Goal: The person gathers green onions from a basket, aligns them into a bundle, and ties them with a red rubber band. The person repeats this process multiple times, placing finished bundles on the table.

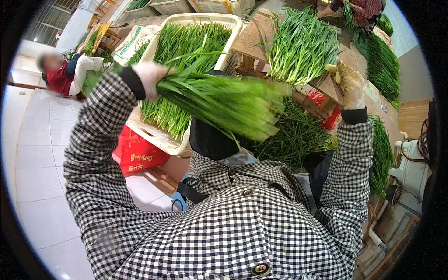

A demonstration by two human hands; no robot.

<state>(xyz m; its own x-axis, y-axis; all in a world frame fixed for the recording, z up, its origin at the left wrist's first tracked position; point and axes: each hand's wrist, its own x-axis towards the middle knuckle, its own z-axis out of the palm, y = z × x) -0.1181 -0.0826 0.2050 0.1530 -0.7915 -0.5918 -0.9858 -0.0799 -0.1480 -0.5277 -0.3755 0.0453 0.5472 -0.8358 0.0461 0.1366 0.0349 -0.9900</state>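
Note:
My left hand (150, 78), in a pale glove, is closed around one end of a bunch of long green leaves, probably garlic chives (220, 101). The bunch stretches to the right above my lap, its far end blurred. Behind it, a cream plastic crate (236, 26) holds more of these greens, laid in rows. A pile of green stalks with pale ends (301, 45) lies on a wooden bench (250, 40). At that pile's right edge is my right hand (346, 82), in a stained glove, fingers bent; whether it grips anything is unclear.
Dark loose greens (294, 133) lie below the bench. A red bag (140, 154) is under the crate. More greens (379, 70) lie at the right, beside a white plastic stool or stand (413, 168). One person (57, 75) sits at far left; another (365, 12) handles greens at top right.

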